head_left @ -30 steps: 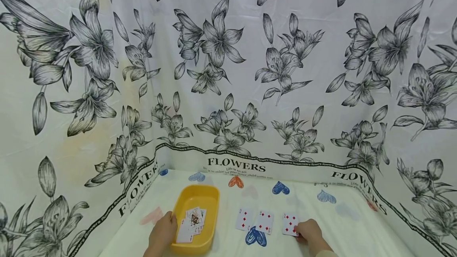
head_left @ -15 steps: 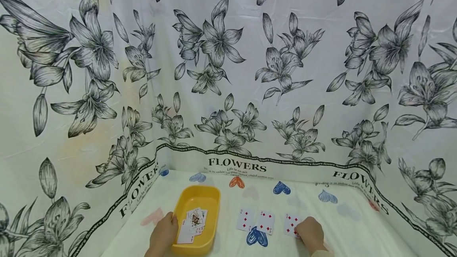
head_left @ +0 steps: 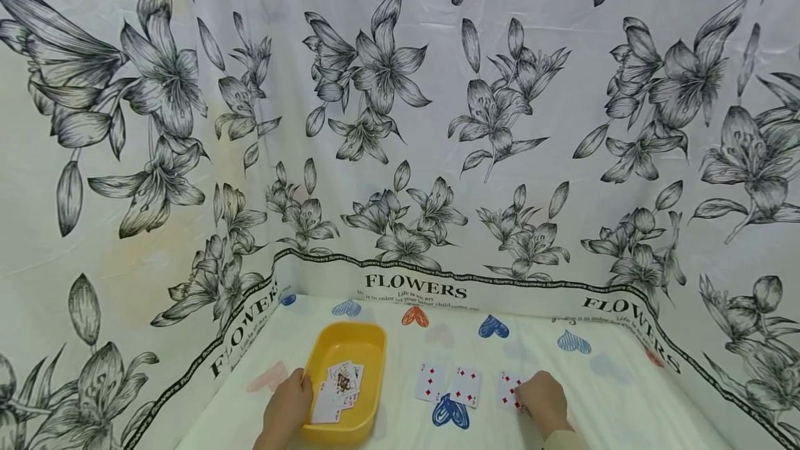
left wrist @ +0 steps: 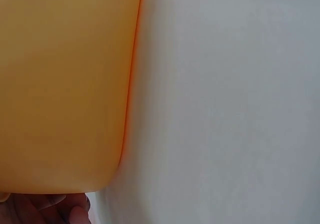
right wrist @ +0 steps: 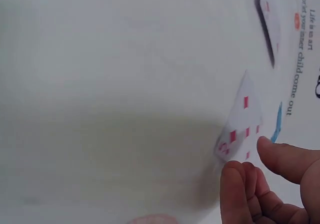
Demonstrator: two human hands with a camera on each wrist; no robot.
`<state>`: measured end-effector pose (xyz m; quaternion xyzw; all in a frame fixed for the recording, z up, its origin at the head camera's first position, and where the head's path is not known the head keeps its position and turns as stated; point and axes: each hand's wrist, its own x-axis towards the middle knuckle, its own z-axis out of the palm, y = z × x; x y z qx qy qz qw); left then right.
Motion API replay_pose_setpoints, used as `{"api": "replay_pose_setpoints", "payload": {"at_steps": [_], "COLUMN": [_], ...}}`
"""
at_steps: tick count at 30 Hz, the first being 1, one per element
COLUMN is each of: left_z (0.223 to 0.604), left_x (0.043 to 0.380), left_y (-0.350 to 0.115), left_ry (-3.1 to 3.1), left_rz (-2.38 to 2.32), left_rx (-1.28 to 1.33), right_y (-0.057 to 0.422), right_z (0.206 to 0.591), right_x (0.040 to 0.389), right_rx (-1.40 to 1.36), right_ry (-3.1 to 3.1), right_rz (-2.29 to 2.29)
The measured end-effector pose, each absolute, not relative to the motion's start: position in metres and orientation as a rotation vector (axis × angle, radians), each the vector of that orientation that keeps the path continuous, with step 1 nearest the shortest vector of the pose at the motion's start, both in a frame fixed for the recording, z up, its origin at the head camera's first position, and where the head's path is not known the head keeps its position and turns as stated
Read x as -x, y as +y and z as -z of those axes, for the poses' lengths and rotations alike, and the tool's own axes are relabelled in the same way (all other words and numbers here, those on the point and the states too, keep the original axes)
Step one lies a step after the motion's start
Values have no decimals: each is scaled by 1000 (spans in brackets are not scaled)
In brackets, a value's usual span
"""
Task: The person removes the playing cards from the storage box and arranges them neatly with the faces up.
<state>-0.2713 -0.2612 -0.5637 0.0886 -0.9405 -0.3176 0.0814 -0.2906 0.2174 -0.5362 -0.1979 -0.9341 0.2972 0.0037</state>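
Rightmost diamond card, probably light, bendable and slick, is being pinched by its edge, seemingly the best hold, over the cloth by the right hand; the yellow tub is being gripped by the left hand

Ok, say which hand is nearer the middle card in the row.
Right: the right hand is right of the middle card; the left hand is left of it, beyond the tub.

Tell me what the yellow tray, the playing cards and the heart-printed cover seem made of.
Yellow tray: probably molded plastic; smooth, evenly colored, rounded corners.
Playing cards: likely card stock, smooth; thin, with crisp printed faces. Any coating is unclear.
Heart-printed cover: perhaps fabric, mostly matte, given its soft creases; plastic sheeting remains possible.
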Motion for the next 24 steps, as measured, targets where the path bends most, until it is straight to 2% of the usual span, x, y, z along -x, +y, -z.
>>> {"api": "replay_pose_setpoints", "payload": {"at_steps": [9,24], "left_z": [565,562], "left_x": [272,267], "left_y": [-261,-258], "left_ry": [-2791,-2762], "left_rz": [943,959], "left_rx": [-271,-269], "right_y": [175,42], "right_z": [518,490], "right_x": [308,334], "right_rx": [510,421], "right_ry": [-2836,-2773], "right_rz": [-1152,-1592]}}
